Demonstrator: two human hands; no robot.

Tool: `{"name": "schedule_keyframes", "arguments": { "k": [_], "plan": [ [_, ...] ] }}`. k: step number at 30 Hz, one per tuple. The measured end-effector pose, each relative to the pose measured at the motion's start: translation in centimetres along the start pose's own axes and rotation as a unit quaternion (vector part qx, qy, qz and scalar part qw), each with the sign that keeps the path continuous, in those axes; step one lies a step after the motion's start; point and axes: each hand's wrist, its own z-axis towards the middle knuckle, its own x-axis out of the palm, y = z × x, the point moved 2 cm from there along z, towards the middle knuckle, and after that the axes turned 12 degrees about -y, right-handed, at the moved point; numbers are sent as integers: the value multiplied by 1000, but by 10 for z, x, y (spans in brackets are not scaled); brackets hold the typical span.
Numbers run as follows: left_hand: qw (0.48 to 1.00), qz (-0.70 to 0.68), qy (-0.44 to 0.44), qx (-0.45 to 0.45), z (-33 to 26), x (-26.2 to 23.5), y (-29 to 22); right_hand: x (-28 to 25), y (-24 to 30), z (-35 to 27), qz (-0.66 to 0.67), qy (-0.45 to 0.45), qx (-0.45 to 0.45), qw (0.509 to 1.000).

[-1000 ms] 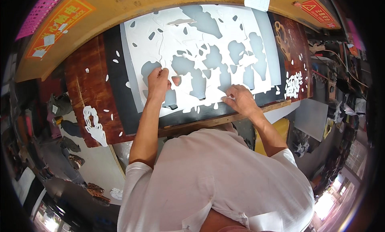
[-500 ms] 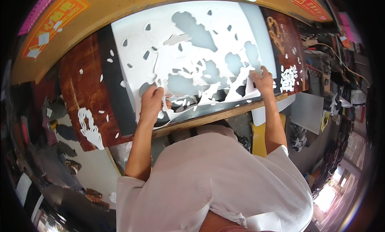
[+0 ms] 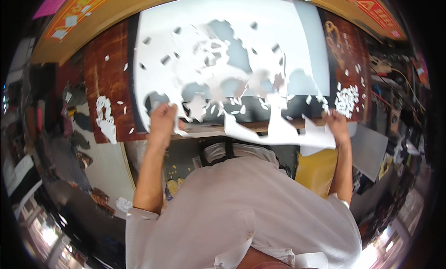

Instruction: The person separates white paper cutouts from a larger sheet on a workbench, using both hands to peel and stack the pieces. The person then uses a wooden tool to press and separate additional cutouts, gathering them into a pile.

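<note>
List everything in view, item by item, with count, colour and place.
Cut-out sheet: 1, white, between both hands
Under-sheet: 1 visible, pale blue-grey, beneath it
Mat: 1, black, under both sheets
Scraps: many, white, on mat and board, thickest at right
Looped cut-out bunch: 1, white, board's left
Board: reddish-brown, both sides of mat
Beam: 1, yellow, top
Warning signs: 2, orange and red, beam's left and right
Panel: 1, yellow, below table, right
Translucent sheet: 1, grey, lower right
Surroundings: dark clutter, too blurred to count
Shirt: 1, greyish beige, bottom centre
Left hand: 1, bare, sheet's left part
Right hand: 1, bare, sheet's near-right corner
</note>
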Motion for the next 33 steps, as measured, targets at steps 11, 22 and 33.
{"name": "schedule_keyframes", "arguments": {
  "k": [11, 22, 33],
  "plan": [
    [833, 368, -201, 360, -5, 28, 40, 130, 152, 6, 20, 68, -272, 960],
    [871, 226, -157, 407, 13, 37, 26, 237, 266, 8, -47, -27, -577, 815],
    [906, 65, 56, 415, 45, 114, -63, 230, 251, -31, 186, 222, -258, 922]
  ]
}}
